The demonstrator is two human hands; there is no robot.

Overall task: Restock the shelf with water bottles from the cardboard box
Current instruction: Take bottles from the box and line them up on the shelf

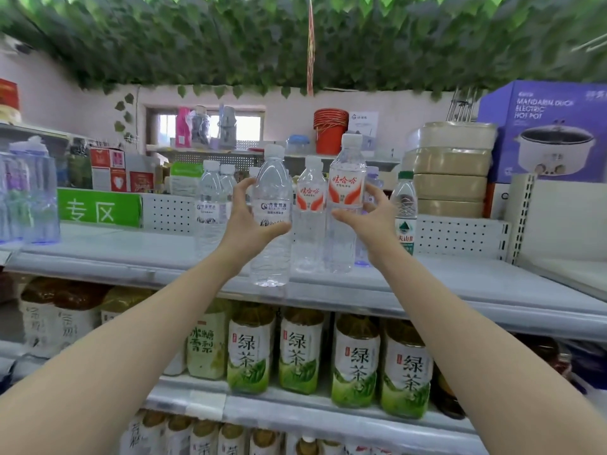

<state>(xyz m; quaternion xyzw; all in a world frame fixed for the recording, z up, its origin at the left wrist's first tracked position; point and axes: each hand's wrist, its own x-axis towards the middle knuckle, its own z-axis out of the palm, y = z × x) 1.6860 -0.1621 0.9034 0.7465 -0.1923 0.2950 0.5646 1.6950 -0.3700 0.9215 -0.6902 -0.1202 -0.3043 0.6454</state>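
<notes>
Both hands are full: left hand (244, 215) wraps a blue-label bottle (271, 218), right hand (371, 215) a red-label bottle (345, 205), both above the shelf (460, 284) edge. Probably full, heavy, slick; grip mid-body.

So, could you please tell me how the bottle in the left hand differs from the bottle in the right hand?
The bottle in the left hand, the blue-print bottle, carries a white label with dark blue print; the red-label bottle in the right hand has a red and white one. The blue-print bottle's cap sits lower in view than the red-label bottle's. Both are clear, white-capped, upright water bottles held at the shelf.
</notes>
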